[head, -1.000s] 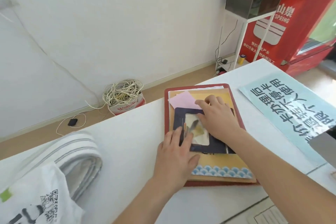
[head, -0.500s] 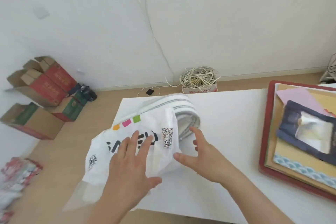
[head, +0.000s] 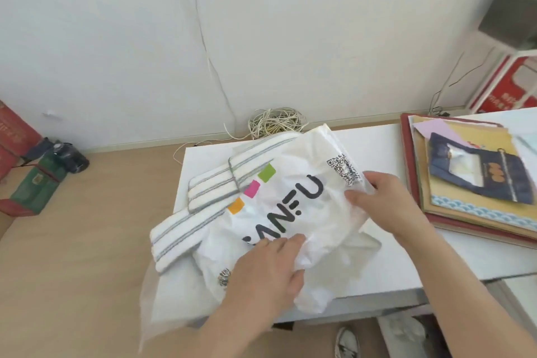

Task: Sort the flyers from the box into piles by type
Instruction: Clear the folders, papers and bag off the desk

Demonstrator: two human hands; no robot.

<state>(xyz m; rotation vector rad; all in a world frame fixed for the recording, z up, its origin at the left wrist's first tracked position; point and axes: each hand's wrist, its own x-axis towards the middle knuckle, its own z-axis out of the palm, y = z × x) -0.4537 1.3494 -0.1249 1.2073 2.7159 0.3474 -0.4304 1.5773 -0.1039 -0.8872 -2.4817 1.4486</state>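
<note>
Flyers are lying stacked in one red tray at the right end of the table, with one dark blue pouch and one pink sheet sitting on top. Well apart from them, a crinkled white plastic bag is covering three grey-striped cloth pads. The left hand is pressing flat on the bag with its fingers nearly straight. The right hand is pinching the bag's edge.

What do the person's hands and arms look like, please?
The left hand and right hand are bare, with no gloves, rings or watch visible. Both forearms are uncovered to the frame's edge; no sleeve shows.
</note>
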